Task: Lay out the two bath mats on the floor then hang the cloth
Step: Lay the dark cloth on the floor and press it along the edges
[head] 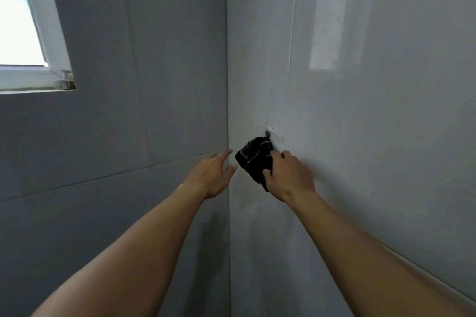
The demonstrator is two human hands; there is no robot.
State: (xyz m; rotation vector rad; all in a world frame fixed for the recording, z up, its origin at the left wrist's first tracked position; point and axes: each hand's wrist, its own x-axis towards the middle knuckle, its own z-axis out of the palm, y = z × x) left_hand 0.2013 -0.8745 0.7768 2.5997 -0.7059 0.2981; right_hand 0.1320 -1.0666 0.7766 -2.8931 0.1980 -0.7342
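Hanging step, I judge: my right hand (289, 175) grips the dark cloth (253, 162) at the right wall (373, 136), just under a small hook (267, 133). My left hand (210, 176) hovers open nearby. Next, the cloth's top must catch the hook.

Views: 1 (head-worn, wide-angle).
Station: at the person's head, behind both forearms (144, 239), which enter from the bottom edge.
Facing: forward into the corner (227, 72) where 2 tiled walls meet.
Nearness: close; the outstretched arms end at the corner.
Mid-frame: left hand (210, 175), fingers spread, and right hand (289, 177) gripping the cloth (253, 162), just below centre.
Edges: window (15, 33) cropped at upper left; right wall (386, 136) fills the right half.
Overlap: 1 view only.
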